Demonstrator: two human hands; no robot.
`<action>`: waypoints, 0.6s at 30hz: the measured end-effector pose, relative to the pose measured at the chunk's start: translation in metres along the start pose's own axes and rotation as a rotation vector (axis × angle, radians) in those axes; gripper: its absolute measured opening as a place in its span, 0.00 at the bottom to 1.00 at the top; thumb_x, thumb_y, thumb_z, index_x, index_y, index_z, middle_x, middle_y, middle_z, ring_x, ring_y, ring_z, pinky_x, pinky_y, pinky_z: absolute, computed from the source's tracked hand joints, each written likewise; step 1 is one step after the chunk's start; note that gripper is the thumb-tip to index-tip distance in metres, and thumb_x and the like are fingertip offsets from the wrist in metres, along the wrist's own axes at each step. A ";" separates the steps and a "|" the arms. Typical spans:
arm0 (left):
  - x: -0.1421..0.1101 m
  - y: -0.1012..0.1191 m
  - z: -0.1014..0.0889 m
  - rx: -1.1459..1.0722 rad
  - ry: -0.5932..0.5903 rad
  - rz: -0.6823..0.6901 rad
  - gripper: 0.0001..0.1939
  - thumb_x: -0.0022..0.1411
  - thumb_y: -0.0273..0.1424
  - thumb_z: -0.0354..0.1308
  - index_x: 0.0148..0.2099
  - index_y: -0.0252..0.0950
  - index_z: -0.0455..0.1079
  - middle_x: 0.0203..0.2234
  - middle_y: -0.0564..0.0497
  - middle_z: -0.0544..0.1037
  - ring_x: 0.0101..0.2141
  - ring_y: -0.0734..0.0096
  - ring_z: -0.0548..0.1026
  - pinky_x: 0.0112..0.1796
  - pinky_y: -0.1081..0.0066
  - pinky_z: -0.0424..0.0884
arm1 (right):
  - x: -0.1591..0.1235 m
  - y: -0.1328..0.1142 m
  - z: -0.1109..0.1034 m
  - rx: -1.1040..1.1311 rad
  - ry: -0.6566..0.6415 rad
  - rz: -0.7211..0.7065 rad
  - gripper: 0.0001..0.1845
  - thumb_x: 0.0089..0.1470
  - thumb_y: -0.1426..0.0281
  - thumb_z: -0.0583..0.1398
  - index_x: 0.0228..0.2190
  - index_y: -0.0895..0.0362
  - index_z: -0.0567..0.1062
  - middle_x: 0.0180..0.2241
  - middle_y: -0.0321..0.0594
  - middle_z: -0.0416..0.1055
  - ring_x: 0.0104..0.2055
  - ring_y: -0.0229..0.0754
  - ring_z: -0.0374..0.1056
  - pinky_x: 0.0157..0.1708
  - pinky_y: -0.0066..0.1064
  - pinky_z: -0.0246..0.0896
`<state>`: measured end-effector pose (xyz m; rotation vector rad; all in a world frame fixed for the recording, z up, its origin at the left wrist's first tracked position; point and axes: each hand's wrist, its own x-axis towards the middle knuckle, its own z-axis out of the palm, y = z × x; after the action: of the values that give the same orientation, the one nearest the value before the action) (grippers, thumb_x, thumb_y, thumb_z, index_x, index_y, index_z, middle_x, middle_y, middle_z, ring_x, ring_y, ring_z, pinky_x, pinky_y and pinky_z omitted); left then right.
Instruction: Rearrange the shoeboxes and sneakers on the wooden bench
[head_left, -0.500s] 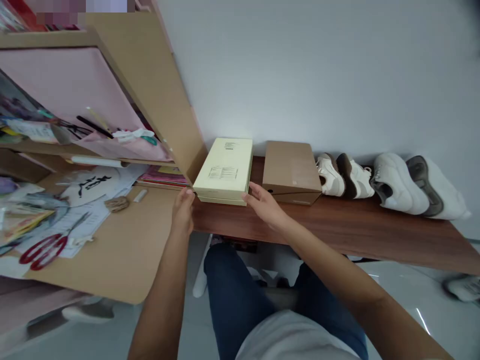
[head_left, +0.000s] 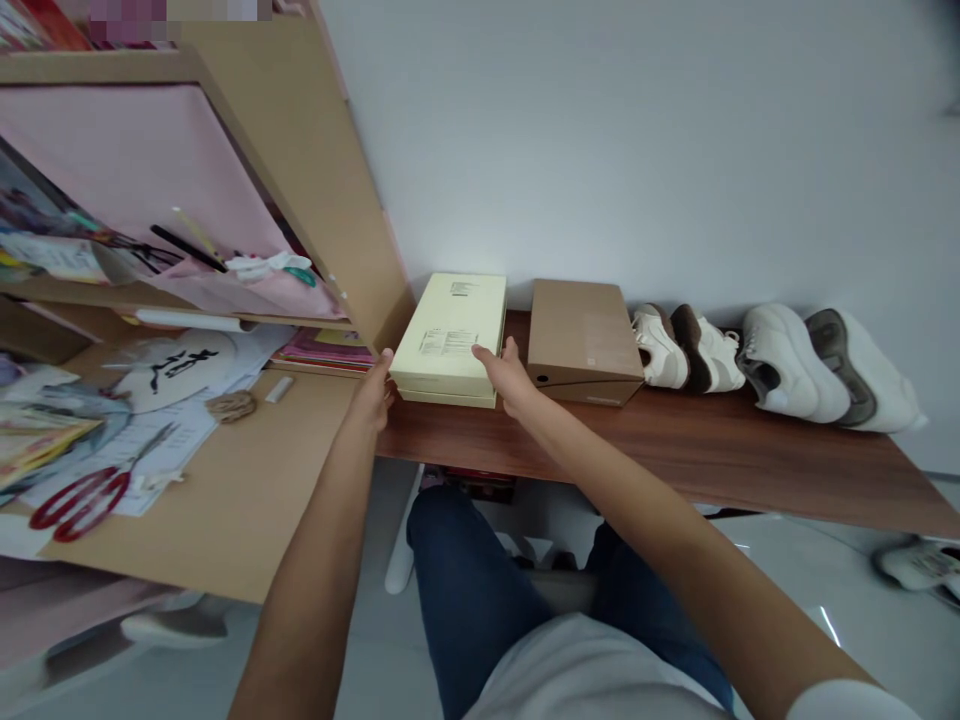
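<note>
Cream shoebox sits lidded, a hand at each front corner

At the far left, a clear plastic bag holding something yellow lies on the tan tabletop, near red-handled scissors. Beside them are a white fan with black brushwork and a coil of twine. Above, a pink fabric pocket on the shelf unit holds a black pen and other small items.

The left hand is half curled at the front left corner of the cream shoebox; whether it grips cannot be told. This box lies flat on the dark wooden tabletop, between the shelf unit and a brown shoebox. The right hand has thumb and forefinger spread about the front right corner, the thumb over the top edge; how firmly it holds is unclear.

As things lie, the cream shoebox seems set in place in the row, with only the hands not yet off it. Both boxes are closed, their contents hidden. Farther right, brown-and-white sneakers and larger white sneakers stand unboxed in pairs.
</note>
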<state>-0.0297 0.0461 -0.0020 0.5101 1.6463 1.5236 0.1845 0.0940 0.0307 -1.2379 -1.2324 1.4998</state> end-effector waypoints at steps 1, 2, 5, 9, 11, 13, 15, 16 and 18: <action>0.003 0.002 -0.001 -0.008 0.005 -0.002 0.29 0.52 0.57 0.61 0.43 0.37 0.72 0.44 0.43 0.79 0.47 0.58 0.76 0.48 0.62 0.69 | 0.004 0.001 0.002 -0.004 0.026 0.011 0.56 0.55 0.53 0.62 0.68 0.61 0.36 0.70 0.54 0.44 0.70 0.50 0.49 0.68 0.44 0.44; 0.005 0.003 -0.001 -0.020 0.009 0.000 0.30 0.52 0.58 0.61 0.43 0.37 0.72 0.45 0.43 0.79 0.47 0.58 0.76 0.47 0.62 0.69 | 0.007 0.002 0.003 -0.008 0.044 0.024 0.57 0.54 0.52 0.62 0.69 0.61 0.35 0.71 0.54 0.42 0.70 0.50 0.48 0.68 0.45 0.43; 0.010 0.007 0.000 -0.055 0.007 0.004 0.32 0.51 0.60 0.60 0.43 0.37 0.72 0.44 0.43 0.78 0.46 0.59 0.76 0.45 0.64 0.71 | 0.016 0.004 0.006 -0.021 0.066 0.060 0.60 0.53 0.50 0.63 0.69 0.59 0.33 0.71 0.53 0.42 0.71 0.52 0.47 0.68 0.48 0.43; 0.013 0.008 0.007 -0.043 -0.027 -0.039 0.30 0.50 0.59 0.62 0.41 0.38 0.73 0.39 0.45 0.80 0.44 0.57 0.78 0.40 0.66 0.73 | 0.022 0.006 0.007 -0.019 0.109 0.072 0.60 0.51 0.49 0.63 0.69 0.57 0.35 0.71 0.50 0.43 0.71 0.51 0.47 0.68 0.45 0.43; 0.015 0.007 0.010 -0.039 -0.045 -0.048 0.28 0.51 0.58 0.62 0.41 0.38 0.73 0.38 0.45 0.81 0.43 0.56 0.78 0.38 0.66 0.74 | 0.025 0.008 0.006 -0.013 0.128 0.081 0.60 0.50 0.50 0.63 0.69 0.58 0.36 0.71 0.51 0.43 0.71 0.52 0.47 0.68 0.44 0.43; 0.018 0.006 0.011 -0.052 -0.066 -0.041 0.27 0.52 0.56 0.62 0.42 0.38 0.74 0.37 0.45 0.82 0.42 0.56 0.79 0.37 0.66 0.75 | 0.027 0.010 0.006 -0.001 0.131 0.096 0.61 0.50 0.50 0.64 0.69 0.59 0.36 0.70 0.52 0.44 0.71 0.52 0.47 0.68 0.44 0.43; 0.021 0.003 0.011 -0.070 -0.098 -0.037 0.27 0.52 0.55 0.63 0.43 0.38 0.74 0.37 0.44 0.82 0.41 0.55 0.80 0.36 0.65 0.75 | 0.029 0.012 0.005 0.014 0.134 0.106 0.62 0.49 0.50 0.64 0.69 0.59 0.35 0.70 0.53 0.46 0.70 0.53 0.49 0.67 0.45 0.46; 0.022 0.002 0.011 -0.077 -0.113 -0.037 0.27 0.53 0.55 0.63 0.43 0.38 0.74 0.37 0.44 0.82 0.41 0.56 0.80 0.36 0.65 0.76 | 0.029 0.013 0.005 0.018 0.135 0.110 0.63 0.49 0.50 0.65 0.69 0.59 0.35 0.69 0.53 0.47 0.70 0.53 0.50 0.67 0.45 0.47; 0.023 0.000 0.009 -0.089 -0.143 -0.039 0.27 0.53 0.54 0.63 0.45 0.37 0.75 0.37 0.44 0.82 0.41 0.56 0.80 0.37 0.65 0.76 | 0.030 0.015 0.004 0.020 0.130 0.120 0.63 0.49 0.50 0.65 0.69 0.59 0.35 0.68 0.54 0.50 0.69 0.53 0.52 0.66 0.46 0.50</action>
<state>-0.0362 0.0697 -0.0079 0.5230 1.4646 1.4895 0.1747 0.1190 0.0105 -1.3944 -1.0723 1.4874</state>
